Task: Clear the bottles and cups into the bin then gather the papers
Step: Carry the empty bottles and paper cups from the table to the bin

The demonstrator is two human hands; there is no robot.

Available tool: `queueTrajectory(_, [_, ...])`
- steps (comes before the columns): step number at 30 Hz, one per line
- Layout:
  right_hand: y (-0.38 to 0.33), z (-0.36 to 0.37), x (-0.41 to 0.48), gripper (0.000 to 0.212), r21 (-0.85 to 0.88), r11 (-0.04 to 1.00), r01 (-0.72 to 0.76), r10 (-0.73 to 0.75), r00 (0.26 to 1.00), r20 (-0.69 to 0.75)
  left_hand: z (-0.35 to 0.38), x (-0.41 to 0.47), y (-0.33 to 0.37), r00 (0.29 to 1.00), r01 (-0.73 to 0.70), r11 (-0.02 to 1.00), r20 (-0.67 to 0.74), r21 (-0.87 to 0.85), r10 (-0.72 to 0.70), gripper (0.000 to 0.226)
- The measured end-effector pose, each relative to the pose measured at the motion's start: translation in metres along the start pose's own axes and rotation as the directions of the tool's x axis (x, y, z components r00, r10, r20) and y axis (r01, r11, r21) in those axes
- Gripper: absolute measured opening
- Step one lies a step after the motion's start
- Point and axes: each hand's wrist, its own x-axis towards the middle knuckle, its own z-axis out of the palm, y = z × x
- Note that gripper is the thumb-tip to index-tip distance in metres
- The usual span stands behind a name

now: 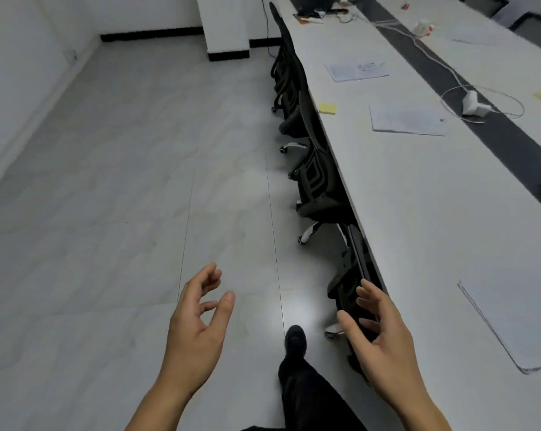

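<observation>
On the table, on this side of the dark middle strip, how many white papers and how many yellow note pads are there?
White papers: 3
Yellow note pads: 1
Total: 4

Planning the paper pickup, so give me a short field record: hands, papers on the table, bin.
left hand: open, empty, over the floor
right hand: open, empty, by the table edge
papers: near stack, middle sheet, far sheet, all on the table
sticky notes: yellow pad at the table edge
bin: not in view
</observation>
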Motion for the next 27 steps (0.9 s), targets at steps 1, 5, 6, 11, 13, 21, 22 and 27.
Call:
queueTrajectory(1, [0.002,0.008,0.026,0.061,0.016,1.0,-0.023,0.024,1.0,-0.02,0.009,0.03,-0.002,1.0,-0.003,1.0,0.02,0.01,0.002,0.043])
queueTrajectory(5, [0.0,0.039,0.146,0.06,0.047,0.998,-0.045,0.047,0.997,-0.053,0.042,0.15,0.002,0.998,0.005,0.999,0.059,0.032,-0.007,0.044])
queueTrajectory(6, [-0.007,0.046,0.176,0.06,0.045,0.997,-0.056,0.059,0.997,-0.05,0.046,0.178,0.008,0.998,0.015,0.999,0.067,0.036,-0.017,0.044])
queueTrajectory(11, [-0.073,0.073,0.33,0.058,0.004,1.0,0.028,-0.028,0.999,0.016,0.049,0.313,0.049,0.999,-0.022,0.999,0.036,0.042,0.021,0.046])
queueTrajectory(13, [-0.099,0.085,0.384,0.06,-0.007,0.999,0.041,-0.041,0.997,0.061,0.05,0.362,0.058,1.0,-0.016,1.0,0.01,0.012,0.016,0.046])
queueTrajectory(21, [-0.129,0.156,0.584,0.059,-0.052,0.997,0.05,-0.047,0.997,0.057,0.08,0.574,0.041,0.998,0.033,0.999,0.049,-0.034,-0.032,0.048])
queueTrajectory(22, [-0.132,0.166,0.608,0.06,-0.056,0.998,0.041,-0.039,0.999,0.038,0.085,0.606,0.039,0.997,0.029,0.999,0.073,-0.031,-0.027,0.048])
queueTrajectory(27, [-0.16,0.196,0.719,0.062,-0.046,0.998,-0.03,0.026,0.995,-0.096,0.106,0.767,0.067,0.973,-0.029,1.0,0.228,-0.007,0.03,0.048])
